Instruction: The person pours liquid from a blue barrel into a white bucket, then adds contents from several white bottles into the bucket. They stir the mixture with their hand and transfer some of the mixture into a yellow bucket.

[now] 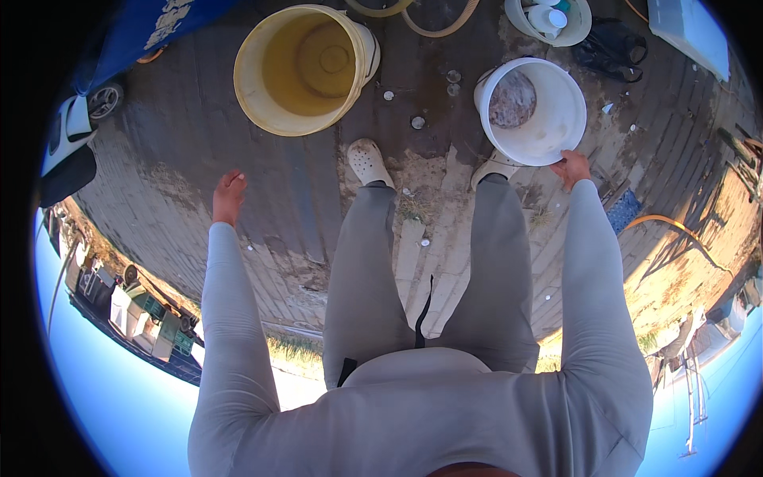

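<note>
My right hand (573, 169) grips the near rim of a white plastic bucket (557, 113), with the thumb over the edge. The bucket is tipped so that its mouth faces me, and a brownish, frothy-looking mass (512, 100) lies at its bottom; what it is I cannot tell. Out to the left, my left hand (229, 197) hangs above the wooden boards with its fingers loosely bent and nothing seen in it. Ahead of that hand stands a yellowed plastic bucket (362, 65) holding yellowish liquid (298, 71).
A smaller pail with white containers (547, 21), a black bag (611, 47) and a white box (691, 36) stand at far right. Hoses (444, 30) lie ahead, an orange hose (685, 223) at right. My clogs (368, 162) rest on wet, littered boards (286, 173). A wheel (106, 101) is at left.
</note>
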Demonstrator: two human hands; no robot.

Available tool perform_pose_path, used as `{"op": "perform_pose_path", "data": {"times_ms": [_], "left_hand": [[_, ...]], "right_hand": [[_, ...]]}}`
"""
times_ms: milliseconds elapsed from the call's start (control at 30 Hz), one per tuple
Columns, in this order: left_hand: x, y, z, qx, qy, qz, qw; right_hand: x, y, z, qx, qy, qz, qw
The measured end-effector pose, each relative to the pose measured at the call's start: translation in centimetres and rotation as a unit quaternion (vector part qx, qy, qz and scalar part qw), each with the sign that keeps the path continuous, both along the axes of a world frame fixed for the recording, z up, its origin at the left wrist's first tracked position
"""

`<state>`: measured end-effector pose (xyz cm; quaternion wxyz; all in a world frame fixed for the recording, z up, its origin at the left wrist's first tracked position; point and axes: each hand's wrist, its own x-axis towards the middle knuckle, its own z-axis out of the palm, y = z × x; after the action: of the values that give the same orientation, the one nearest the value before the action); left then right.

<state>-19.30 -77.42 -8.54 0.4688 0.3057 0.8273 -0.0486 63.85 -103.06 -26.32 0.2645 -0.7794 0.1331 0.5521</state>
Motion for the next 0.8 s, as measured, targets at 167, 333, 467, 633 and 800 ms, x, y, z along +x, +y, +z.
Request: {"op": "perform_pose_path", "data": {"times_ms": [167,333,467,633,800], "left_hand": [[4.3,5.5,-6.4,0.104,-0.014,-0.028,0.994],[8.0,14.6,-11.3,0.267,-0.022,-0.080,0.960],[9.6,21.0,-12.9,0.167,-0.001,-0.150,0.975],[9.1,23.9,-14.0,0.130,0.066,-0.297,0.944],[9.0,21.3,-13.4,0.136,0.008,-0.275,0.952]], "right_hand": [[-1.3,0.1,2.1,-0.021,-0.300,0.171,0.938],[-17.7,7.0,7.4,0.245,-0.142,0.112,0.953],[-35.8,15.3,6.8,0.230,0.064,0.248,0.939],[-47.0,23.2,5.6,0.242,0.022,0.229,0.942],[-46.7,23.6,5.1,0.219,-0.006,0.180,0.959]]}}
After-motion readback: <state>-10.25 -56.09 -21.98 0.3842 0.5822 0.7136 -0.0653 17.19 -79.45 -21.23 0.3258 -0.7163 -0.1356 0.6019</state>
